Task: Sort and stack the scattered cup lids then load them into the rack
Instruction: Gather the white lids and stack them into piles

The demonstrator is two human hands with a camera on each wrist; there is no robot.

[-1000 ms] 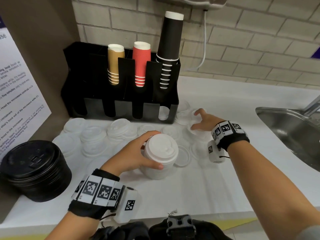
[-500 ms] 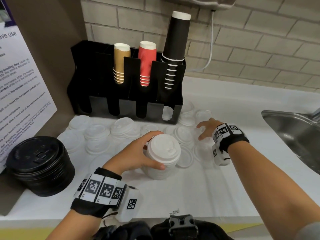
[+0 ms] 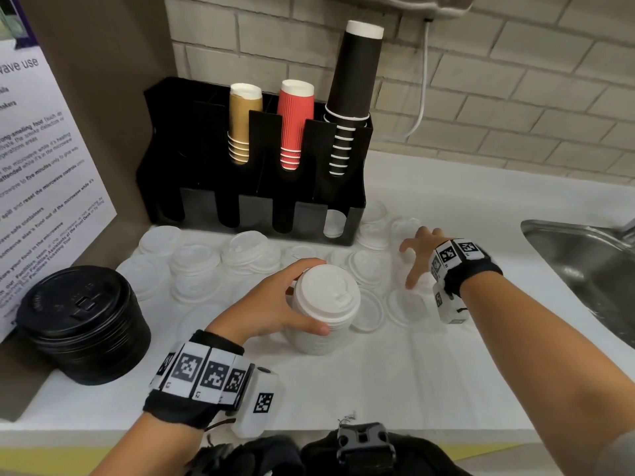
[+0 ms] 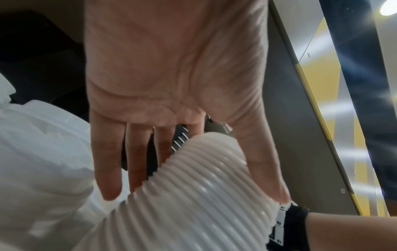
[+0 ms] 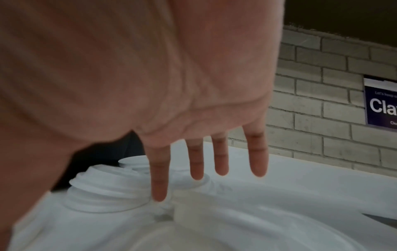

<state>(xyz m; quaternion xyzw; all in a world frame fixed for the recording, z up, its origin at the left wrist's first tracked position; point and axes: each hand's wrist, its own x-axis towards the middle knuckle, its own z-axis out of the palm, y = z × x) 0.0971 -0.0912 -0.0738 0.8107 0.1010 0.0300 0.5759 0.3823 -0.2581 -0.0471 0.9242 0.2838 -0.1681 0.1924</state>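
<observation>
While our left hand (image 3: 275, 304) grips the white lid stack (image 3: 323, 310) round its upper rim, thumb on the near side and fingers curled behind, our right hand (image 3: 421, 255) has drawn back from the far lids beside the rack and now hovers lower and nearer, over the loose lids just right of the stack. Its fingers (image 5: 159, 178) are spread and straight, holding nothing; the right wrist view shows the index tip close above a small pile of translucent lids (image 5: 105, 186), though we cannot tell whether it touches. From the left wrist view the stack's ribbed side (image 4: 193, 195) lies against the palm, thumb along one flank and fingers on the other.

The stack has not moved; it stands on the white counter (image 3: 395, 372) in front of the black rack (image 3: 254, 214), whose front slots look nearly all dark (one at the right end shows something pale inside). Many translucent scattered lids (image 3: 196, 266) lie between stack and rack, and a black lid stack (image 3: 82, 321) sits apart at the left edge.

We judge the shift to mean that a nearer lid has been chosen for the next pick. Sorting is well short of done, and loading the rack has hardly begun. The thin lids nest and overlap, so lifting just one may drag a neighbour along.
</observation>
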